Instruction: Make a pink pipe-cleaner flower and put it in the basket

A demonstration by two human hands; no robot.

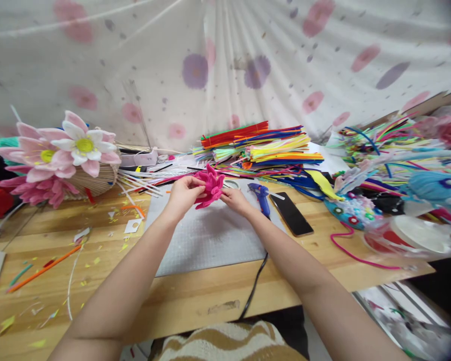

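Note:
Between my hands, above the grey cutting mat (210,245), is a bright pink pipe-cleaner flower (210,186) with several pointed fuzzy petals. My left hand (185,194) pinches a petal on the flower's left side, thumb and fingers together. On the other side my right hand (235,198) grips the flower low at its right edge; its fingertips are partly hidden behind the petals. Scissors (231,184) with pale handles lie just behind the right hand. A blue glue gun (262,196) rests to the right of that hand, its black cord running off the table's front edge.
A black phone (292,214) lies right of the mat. Bundles of coloured pipe cleaners (274,148) are piled at the back. Finished pink and white flowers (78,143) stand left. Yellow scraps and an orange pipe cleaner (45,268) litter the left side; a clear-wrapped tub (413,235) stands right.

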